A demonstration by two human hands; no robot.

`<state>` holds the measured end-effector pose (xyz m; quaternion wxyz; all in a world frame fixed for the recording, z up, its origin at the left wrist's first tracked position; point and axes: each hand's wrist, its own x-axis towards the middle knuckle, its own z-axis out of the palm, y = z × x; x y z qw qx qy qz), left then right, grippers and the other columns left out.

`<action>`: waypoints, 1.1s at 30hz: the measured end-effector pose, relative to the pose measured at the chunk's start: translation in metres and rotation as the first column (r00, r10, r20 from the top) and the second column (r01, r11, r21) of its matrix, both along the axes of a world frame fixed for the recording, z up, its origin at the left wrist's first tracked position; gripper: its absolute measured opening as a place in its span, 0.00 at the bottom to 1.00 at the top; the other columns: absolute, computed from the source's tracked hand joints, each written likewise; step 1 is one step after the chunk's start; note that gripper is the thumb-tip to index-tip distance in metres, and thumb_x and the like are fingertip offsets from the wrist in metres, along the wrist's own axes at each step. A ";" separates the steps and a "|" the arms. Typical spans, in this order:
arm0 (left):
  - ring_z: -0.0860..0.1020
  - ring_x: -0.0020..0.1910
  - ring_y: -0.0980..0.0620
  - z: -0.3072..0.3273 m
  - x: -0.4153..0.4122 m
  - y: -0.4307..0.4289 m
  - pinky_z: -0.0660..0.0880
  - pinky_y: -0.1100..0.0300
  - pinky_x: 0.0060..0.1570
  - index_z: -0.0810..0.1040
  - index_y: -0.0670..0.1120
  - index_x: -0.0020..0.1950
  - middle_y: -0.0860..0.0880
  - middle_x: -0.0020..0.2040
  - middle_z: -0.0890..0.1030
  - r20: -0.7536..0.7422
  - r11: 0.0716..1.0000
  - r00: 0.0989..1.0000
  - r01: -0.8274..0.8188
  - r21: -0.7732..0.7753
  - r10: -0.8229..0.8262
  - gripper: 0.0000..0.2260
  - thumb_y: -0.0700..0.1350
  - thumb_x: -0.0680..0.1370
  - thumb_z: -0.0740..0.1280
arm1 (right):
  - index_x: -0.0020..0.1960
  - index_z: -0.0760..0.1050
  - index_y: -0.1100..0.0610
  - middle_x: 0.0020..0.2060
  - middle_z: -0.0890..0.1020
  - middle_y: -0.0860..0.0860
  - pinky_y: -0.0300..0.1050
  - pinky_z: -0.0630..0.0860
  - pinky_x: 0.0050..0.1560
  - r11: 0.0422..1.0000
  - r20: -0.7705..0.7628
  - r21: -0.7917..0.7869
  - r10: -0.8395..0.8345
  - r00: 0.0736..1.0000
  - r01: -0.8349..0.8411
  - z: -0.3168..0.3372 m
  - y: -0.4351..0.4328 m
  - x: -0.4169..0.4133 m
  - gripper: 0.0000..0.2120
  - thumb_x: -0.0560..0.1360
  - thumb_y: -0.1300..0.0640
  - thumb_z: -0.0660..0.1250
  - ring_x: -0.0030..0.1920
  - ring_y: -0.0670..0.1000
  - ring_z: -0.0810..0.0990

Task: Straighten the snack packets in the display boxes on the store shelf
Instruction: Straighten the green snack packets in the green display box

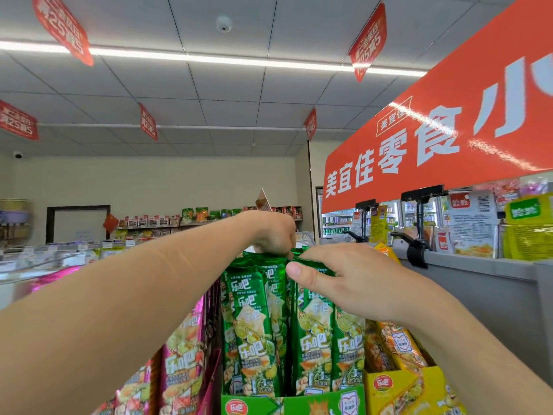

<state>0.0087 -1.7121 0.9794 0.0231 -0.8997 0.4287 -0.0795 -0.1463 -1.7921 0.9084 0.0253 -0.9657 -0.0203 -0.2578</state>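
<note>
Fingers [282,249] of left hand [273,233] and right hand [356,283] pinch the upright green packets' [254,324] tops.

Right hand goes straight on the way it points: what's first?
Likely the left hand: the right hand points left across the tops of the green packets, which the left hand grips right beside it. Depth unclear.

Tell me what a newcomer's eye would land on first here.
Two bare hands meet at centre on the tops of upright green snack packets: the left hand grips them from above, the right hand pinches them with its thumb in front. An orange sign with white lettering fills the upper right; pink packets and yellow packets flank the green ones below.
</note>
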 end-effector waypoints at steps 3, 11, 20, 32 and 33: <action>0.76 0.35 0.49 0.006 -0.001 0.007 0.73 0.57 0.35 0.75 0.41 0.44 0.45 0.39 0.76 0.078 0.992 0.997 0.031 -0.120 -0.022 0.10 0.46 0.81 0.64 | 0.70 0.70 0.44 0.59 0.79 0.48 0.55 0.70 0.63 1.000 0.006 -0.019 0.006 1.000 -0.006 -0.001 -0.002 0.001 0.46 0.65 0.24 0.33 0.61 0.50 0.74; 0.82 0.45 0.42 0.029 -0.017 0.043 0.82 0.47 0.33 0.67 0.43 0.58 0.43 0.52 0.78 0.065 0.471 0.978 0.153 -0.869 -0.199 0.09 0.47 0.82 0.62 | 0.73 0.66 0.44 0.70 0.72 0.45 0.56 0.68 0.67 0.999 0.046 -0.007 -0.031 0.998 0.032 -0.003 -0.002 0.003 0.50 0.62 0.21 0.35 0.69 0.49 0.71; 0.81 0.48 0.44 0.029 -0.082 0.087 0.83 0.48 0.36 0.71 0.52 0.49 0.52 0.45 0.76 0.534 -0.187 0.821 0.503 -0.844 -0.201 0.05 0.44 0.80 0.66 | 0.69 0.63 0.40 0.63 0.71 0.37 0.44 0.66 0.58 0.897 0.560 0.341 0.045 0.828 -0.279 -0.014 0.001 0.016 0.28 0.75 0.28 0.50 0.66 0.42 0.69; 0.78 0.38 0.55 -0.029 -0.147 0.071 0.78 0.57 0.35 0.83 0.49 0.44 0.52 0.39 0.81 0.364 -0.447 0.703 0.074 -0.892 -0.610 0.08 0.44 0.80 0.66 | 0.48 0.80 0.35 0.47 0.84 0.38 0.30 0.75 0.45 0.583 0.680 0.488 0.213 0.701 -0.650 -0.041 -0.014 -0.076 0.07 0.70 0.43 0.69 0.47 0.38 0.82; 0.76 0.34 0.57 -0.036 -0.152 0.066 0.75 0.60 0.33 0.83 0.49 0.39 0.53 0.36 0.80 0.314 -0.427 0.708 0.019 -0.904 -0.633 0.10 0.44 0.79 0.66 | 0.50 0.80 0.36 0.48 0.84 0.39 0.29 0.76 0.44 0.553 0.647 0.518 0.245 0.721 -0.653 -0.054 -0.013 -0.084 0.09 0.71 0.45 0.70 0.48 0.38 0.83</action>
